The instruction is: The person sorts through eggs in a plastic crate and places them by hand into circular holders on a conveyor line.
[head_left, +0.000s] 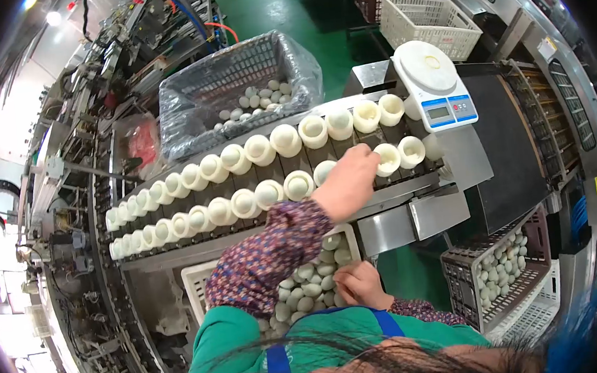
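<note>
My left hand (pixel 351 179) reaches over the front row of white cups (pixel 244 203), its fingers closed near a cup (pixel 387 158) toward the right end. What the fingers hold, if anything, is hidden. Pale eggs sit in many cups, such as an egg (pixel 299 186) left of that hand; the rightmost cups show hollow insides. Below, my right hand (pixel 363 284) rests with curled fingers at the right side of a crate (pixel 196 290) beside a heap of eggs (pixel 311 288). Whatever is inside those fingers cannot be seen.
Behind the rows stands a plastic-lined crate (pixel 226 66) with several eggs. A white scale (pixel 431 81) is at the right end. Lower right, a brown crate (pixel 466 287) holds eggs. A white basket (pixel 428 23) stands at the back right; machinery (pixel 82 238) lines the left.
</note>
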Demonstrator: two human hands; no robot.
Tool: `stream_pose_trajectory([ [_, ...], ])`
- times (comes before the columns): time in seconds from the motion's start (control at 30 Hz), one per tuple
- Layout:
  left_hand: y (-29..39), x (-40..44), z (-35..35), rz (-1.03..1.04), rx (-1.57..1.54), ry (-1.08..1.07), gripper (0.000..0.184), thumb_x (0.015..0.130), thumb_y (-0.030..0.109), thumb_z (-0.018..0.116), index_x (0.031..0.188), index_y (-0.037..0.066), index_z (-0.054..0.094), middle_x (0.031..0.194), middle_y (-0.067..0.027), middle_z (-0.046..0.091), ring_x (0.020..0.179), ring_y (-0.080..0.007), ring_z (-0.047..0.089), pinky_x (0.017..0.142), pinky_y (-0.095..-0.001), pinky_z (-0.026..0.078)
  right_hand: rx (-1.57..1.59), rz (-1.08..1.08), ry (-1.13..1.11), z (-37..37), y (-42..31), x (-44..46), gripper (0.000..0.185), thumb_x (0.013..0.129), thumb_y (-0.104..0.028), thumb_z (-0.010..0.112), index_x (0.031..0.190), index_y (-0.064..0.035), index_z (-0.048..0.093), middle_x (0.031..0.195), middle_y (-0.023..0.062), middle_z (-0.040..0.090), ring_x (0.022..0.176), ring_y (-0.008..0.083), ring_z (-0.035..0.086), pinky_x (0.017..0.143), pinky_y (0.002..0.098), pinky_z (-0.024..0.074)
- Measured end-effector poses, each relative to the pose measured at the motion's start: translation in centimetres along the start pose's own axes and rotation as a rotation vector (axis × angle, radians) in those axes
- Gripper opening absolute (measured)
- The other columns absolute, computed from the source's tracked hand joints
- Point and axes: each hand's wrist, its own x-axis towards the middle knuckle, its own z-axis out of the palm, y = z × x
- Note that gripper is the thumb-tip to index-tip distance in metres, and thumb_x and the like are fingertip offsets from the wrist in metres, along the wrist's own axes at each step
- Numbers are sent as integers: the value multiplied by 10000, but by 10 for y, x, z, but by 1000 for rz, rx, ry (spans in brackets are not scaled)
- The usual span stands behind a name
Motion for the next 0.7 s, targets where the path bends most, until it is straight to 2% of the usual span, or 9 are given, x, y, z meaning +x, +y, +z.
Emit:
stream_pose_trajectory([
  [0.07,3,-1,11,26,259,30,232,736,-77,558,967,-53,567,1041,-207,547,1043,-385,547,908,-452,489,-2,-17,-6,1,1,-2,220,673,-45,707,879,-82,638,944,61,648,854,279,615,699,394,471],
  [0.13,-2,-4,12,12,223,29,177,726,-75,550,899,-39,541,1002,-208,541,1016,-384,550,877,-473,504,18,18,-82,-3,-1,-1,217,680,-40,699,883,-80,632,937,65,642,849,285,607,686,402,458],
  [0.23,-6,-18,7,1,208,32,242,752,-67,551,992,-52,576,1087,-235,568,1061,-393,567,907,-456,510,0,32,-48,-3,-11,8,206,700,-25,702,885,-72,627,914,67,634,827,285,600,670,413,448],
  [0.3,-2,-31,-12,214,160,215,342,800,-57,547,1141,-57,587,1195,-263,579,1131,-396,577,958,-423,502,-33,2,-68,-2,-12,11,201,706,-24,705,886,-71,629,909,65,633,826,281,600,669,409,450],
  [0.33,0,-43,-28,181,150,259,407,827,-48,561,1233,-39,583,1279,-265,568,1196,-392,564,994,-409,484,-77,-10,-79,-2,-14,10,197,712,-22,708,886,-70,630,905,63,632,824,278,601,667,406,451],
  [0.4,12,-89,-62,115,201,450,332,861,-32,582,1192,-24,614,1213,-218,613,1110,-356,614,924,-388,512,-101,-38,-144,-4,-16,15,163,735,-35,703,875,-68,626,883,64,625,823,276,603,672,401,460],
  [0.47,24,-160,-86,-203,-16,394,251,901,12,615,1148,-7,647,1106,-168,665,959,-304,665,826,-357,535,-125,-66,-241,-1,-20,22,148,753,-60,701,875,-68,619,864,66,602,819,273,597,680,395,470],
  [0.53,17,-231,-80,-317,-118,502,185,931,54,631,1103,-6,666,968,-125,696,817,-224,669,740,-312,532,-165,-95,-466,7,-23,40,242,752,-97,712,970,-80,608,935,85,569,881,282,573,726,391,479],
  [0.7,13,-399,-3,-926,-414,384,203,933,110,644,1097,-6,679,923,-78,707,821,-159,651,745,-285,524,-529,-166,-517,71,-17,57,379,746,-179,696,1106,-84,625,1126,133,573,976,287,559,775,422,464],
])
